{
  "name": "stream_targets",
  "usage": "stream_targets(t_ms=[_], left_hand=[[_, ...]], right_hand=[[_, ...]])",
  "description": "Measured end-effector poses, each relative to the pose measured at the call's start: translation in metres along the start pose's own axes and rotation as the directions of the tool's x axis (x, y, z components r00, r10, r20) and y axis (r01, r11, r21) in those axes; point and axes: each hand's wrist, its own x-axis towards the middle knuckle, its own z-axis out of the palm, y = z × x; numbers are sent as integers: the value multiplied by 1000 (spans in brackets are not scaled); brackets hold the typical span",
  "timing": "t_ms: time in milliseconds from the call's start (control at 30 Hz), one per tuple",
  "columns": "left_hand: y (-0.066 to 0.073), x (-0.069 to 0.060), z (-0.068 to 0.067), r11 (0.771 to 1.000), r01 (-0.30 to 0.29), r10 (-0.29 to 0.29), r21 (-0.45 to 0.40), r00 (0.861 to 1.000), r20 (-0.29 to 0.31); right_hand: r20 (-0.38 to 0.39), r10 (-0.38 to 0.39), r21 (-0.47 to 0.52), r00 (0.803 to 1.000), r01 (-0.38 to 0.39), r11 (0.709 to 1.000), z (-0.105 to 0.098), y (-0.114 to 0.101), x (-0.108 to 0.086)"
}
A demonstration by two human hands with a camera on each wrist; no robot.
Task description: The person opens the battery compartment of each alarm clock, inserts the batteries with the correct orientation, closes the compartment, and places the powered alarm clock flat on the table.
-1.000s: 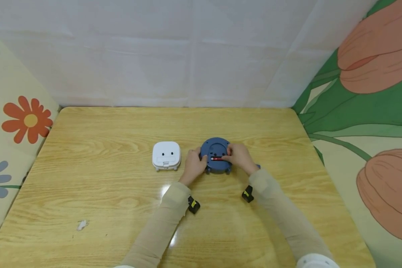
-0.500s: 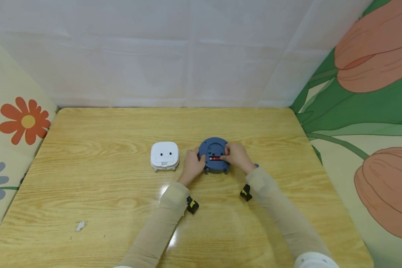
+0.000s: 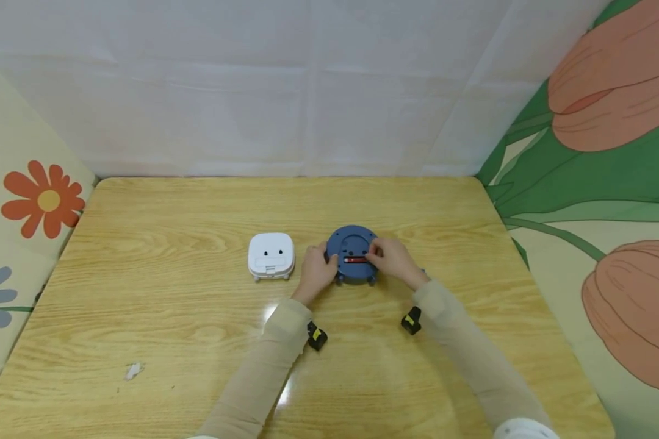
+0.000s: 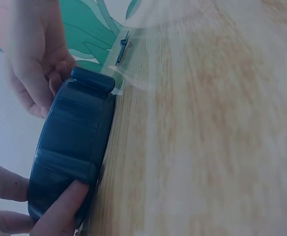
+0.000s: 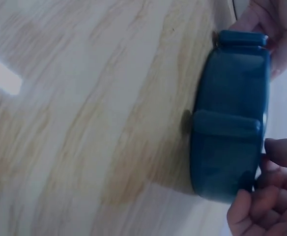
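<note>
A round blue clock (image 3: 349, 236) with two short feet lies on the table, its back up. A red battery (image 3: 354, 260) lies in the slot in its back. My left hand (image 3: 315, 272) grips the clock's left edge, thumb on top; in the left wrist view its fingers hold the blue rim (image 4: 70, 128). My right hand (image 3: 393, 262) is at the slot's right end, thumb and fingertips pinching at the battery's end. In the right wrist view, that hand's curled fingers (image 5: 264, 204) are beside the clock's side wall (image 5: 227, 157) and hide most of the battery.
Left of the clock stands a white rounded-square device (image 3: 271, 253) with two dark dots and small feet. A small blue piece (image 4: 122, 50) lies on the table, mostly behind my right wrist. The wooden table (image 3: 198, 329) meets a white backdrop (image 3: 252, 122) at the far edge.
My right hand and wrist have shifted slightly right and turned a little, uncovering more of the battery's right end. My left hand keeps its grip and the clock stays in place.
</note>
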Motion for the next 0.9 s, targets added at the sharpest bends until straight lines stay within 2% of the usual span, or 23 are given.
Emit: stream_targets(t_ms=[167, 433, 600, 900], left_hand=[[0, 0, 2, 1000, -1, 1, -3, 1000, -11], [1, -1, 1, 1000, -2, 2, -4, 1000, -17], [2, -2, 1, 1000, 4, -4, 13, 1000, -20], [1, -3, 2, 999, -36, 37, 27, 998, -50]], right_hand=[[11, -25, 12, 1000, 25, 1000, -6, 7, -5], [-57, -68, -10, 996, 68, 998, -18, 20, -13], [-55, -59, -8, 997, 59, 998, -23, 21, -20], [-45, -50, -45, 998, 48, 998, -31, 34, -29]])
